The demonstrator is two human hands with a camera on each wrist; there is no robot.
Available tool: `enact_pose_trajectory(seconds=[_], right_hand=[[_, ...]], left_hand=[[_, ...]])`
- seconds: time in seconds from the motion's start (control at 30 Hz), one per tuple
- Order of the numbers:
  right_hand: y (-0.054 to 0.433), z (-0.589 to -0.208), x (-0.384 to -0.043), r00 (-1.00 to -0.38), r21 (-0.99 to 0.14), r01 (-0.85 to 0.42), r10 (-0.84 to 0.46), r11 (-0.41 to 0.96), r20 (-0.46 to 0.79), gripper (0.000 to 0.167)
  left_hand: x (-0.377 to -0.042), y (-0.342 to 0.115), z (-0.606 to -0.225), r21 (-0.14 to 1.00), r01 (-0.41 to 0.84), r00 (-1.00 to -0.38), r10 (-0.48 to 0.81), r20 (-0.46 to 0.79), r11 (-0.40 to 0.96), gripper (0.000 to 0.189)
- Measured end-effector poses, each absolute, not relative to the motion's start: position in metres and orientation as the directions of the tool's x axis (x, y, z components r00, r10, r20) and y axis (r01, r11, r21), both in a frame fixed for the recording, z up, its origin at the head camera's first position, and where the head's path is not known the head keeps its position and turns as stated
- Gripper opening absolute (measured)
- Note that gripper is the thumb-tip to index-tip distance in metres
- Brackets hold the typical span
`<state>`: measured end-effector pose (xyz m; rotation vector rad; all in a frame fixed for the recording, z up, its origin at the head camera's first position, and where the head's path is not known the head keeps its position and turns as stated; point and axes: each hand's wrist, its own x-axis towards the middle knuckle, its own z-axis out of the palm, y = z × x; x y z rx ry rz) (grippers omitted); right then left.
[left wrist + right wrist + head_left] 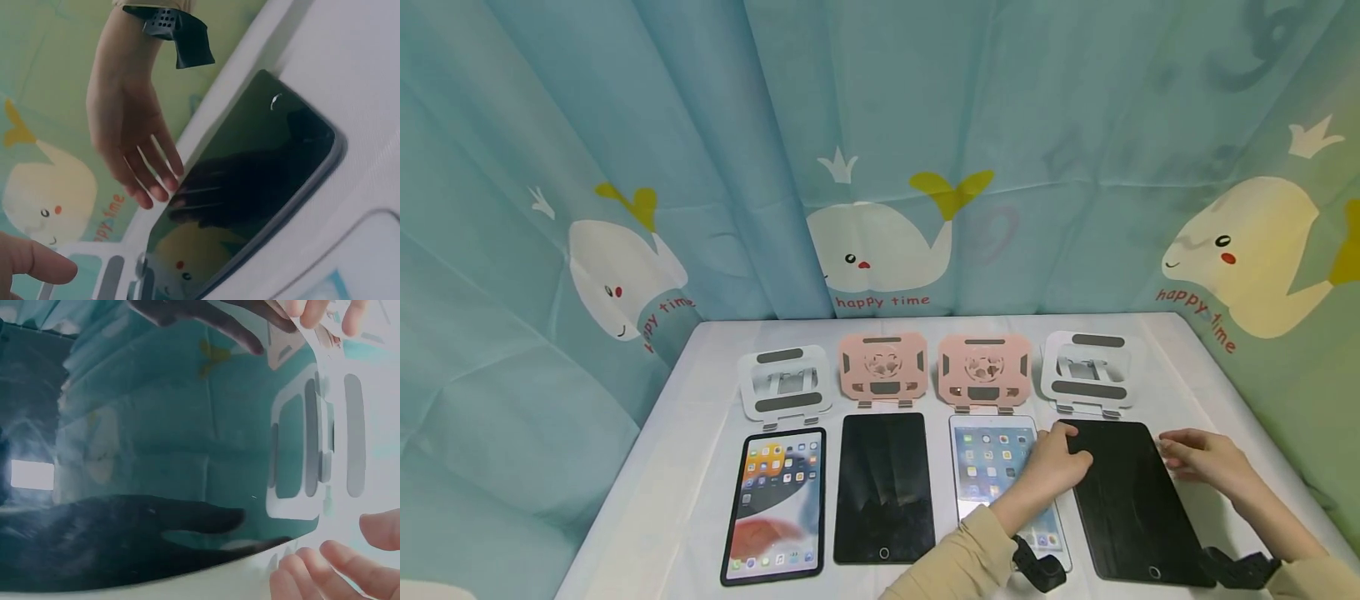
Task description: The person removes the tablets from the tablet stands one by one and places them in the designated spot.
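Observation:
At the right end of the row lies a black tablet [1131,500], its dark screen reflecting the curtain and hands. My left hand [1060,462] is at its far left corner, fingertips right at the edge and thumb stretched out over the glass. In the left wrist view only the left thumb [47,262] shows. Beside the tablet's right edge hovers my right hand [1206,458], fingers loosely bent and holding nothing. The right fingers [325,575] appear off the tablet's far corner in the right wrist view. Partly under my left forearm is a white tablet [992,458] with a lit home screen.
Farther left lie another black tablet [883,492] and a lit tablet [775,508]. Behind the row stand a white stand [1088,387], two pink stands [983,392] [883,387] and another white stand [786,407]. A whale-print curtain [1037,167] surrounds the white table [662,467].

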<state>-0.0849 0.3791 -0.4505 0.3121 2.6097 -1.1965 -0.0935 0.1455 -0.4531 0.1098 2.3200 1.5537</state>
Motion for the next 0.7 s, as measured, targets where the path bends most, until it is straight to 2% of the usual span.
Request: enact_pose_trajectory(seconds=[0.27,0.5,0.7], right_hand=[[0.372,-0.442,-0.091,-0.978,-0.633,0.191,0.087,0.75,-0.191,0.044],[0.349,-0.435,-0.095,-0.993,-0.57,0.115,0.114,0.814,-0.037,0.04],[0.328,-0.428,-0.096,-0.994,-0.583,0.077,0.108,0.809,0.019,0.046]], left_hand=[[-0.107,0.121,-0.45,0.922,-0.03,-0.925,0.339,-0.173,0.387,0.041],[-0.12,0.093,-0.449,0.888,0.122,-0.939,0.34,-0.041,0.443,0.043],[-0.131,0.064,-0.443,0.853,0.198,-0.944,0.327,0.034,0.484,0.045]])
